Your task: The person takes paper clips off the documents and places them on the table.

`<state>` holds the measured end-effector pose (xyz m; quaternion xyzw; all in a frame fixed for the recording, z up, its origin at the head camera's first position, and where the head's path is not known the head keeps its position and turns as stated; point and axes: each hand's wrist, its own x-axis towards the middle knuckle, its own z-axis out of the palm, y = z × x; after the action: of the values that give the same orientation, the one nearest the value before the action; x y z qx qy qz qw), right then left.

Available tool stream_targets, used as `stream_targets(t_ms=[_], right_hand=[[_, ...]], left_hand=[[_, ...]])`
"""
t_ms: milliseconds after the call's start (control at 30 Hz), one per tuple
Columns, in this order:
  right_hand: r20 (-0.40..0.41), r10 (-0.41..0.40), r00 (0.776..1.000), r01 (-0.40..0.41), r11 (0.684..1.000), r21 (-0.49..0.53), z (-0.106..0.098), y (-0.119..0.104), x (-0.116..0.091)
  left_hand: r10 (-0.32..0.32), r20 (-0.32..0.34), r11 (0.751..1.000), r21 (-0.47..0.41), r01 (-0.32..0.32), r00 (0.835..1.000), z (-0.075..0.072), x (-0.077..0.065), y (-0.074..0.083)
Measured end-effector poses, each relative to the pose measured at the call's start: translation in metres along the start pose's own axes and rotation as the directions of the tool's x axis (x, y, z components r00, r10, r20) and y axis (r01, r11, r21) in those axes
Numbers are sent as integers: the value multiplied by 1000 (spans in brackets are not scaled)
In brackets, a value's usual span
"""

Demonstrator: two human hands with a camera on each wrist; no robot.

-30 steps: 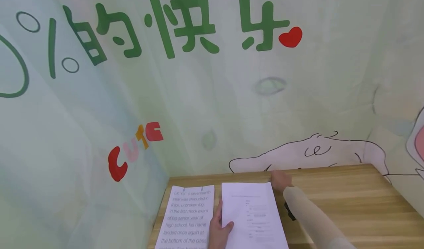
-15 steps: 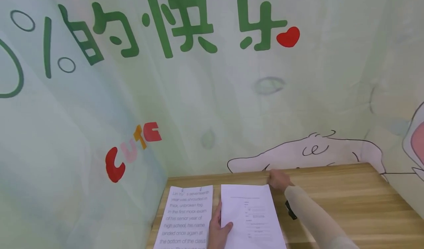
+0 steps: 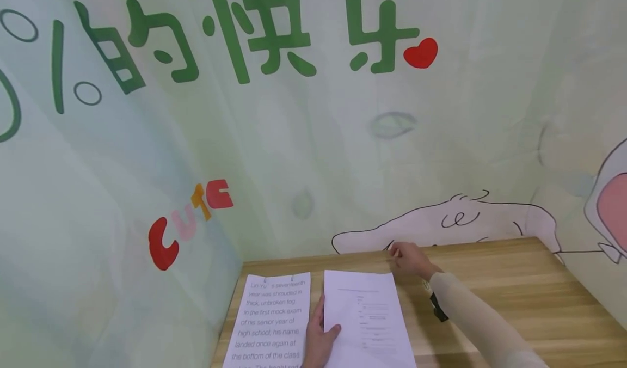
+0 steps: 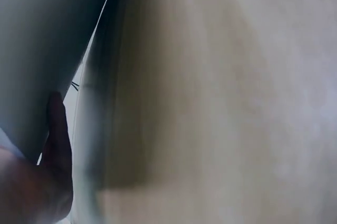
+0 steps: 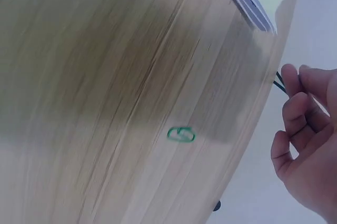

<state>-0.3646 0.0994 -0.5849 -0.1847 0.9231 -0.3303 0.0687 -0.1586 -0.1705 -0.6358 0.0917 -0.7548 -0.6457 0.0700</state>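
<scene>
My left hand [image 3: 320, 342] grips a stack of white printed sheets [image 3: 369, 316] by its left edge, thumb on top. In the left wrist view a finger [image 4: 57, 129] lies along the edge of the stack. My right hand [image 3: 412, 259] is raised over the table's far edge, just beyond the stack's top right corner. Its fingers are curled, thumb tip close to the index fingertip; I cannot tell whether something small is between them. Below it a green paper clip [image 5: 181, 134] lies on the wooden table [image 5: 105, 103].
Left of the stack lies a large-print page [image 3: 266, 319] with two clips [image 3: 292, 278] at its top edge. A printed curtain [image 3: 313, 150] hangs behind the table and down its left side. Bare wood [image 3: 509, 297] stretches to the right beside my sleeve [image 3: 480, 319].
My right hand has risen from the table's far edge, its fingertips turning up into view. The left hand keeps its grip on the stack. The head view has shifted slightly.
</scene>
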Motion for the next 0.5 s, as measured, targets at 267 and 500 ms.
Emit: stream_targets(t_ms=[267,500], right_hand=[[47,34,998,-37,997,65,-14,8,-16],[44,64,997,-67,996,65,-30,18,-30]], left_hand=[[-9,-61,1000,17,10,998,0,0,-8],[-106,-87,994,22,109,991,1,1,-3]])
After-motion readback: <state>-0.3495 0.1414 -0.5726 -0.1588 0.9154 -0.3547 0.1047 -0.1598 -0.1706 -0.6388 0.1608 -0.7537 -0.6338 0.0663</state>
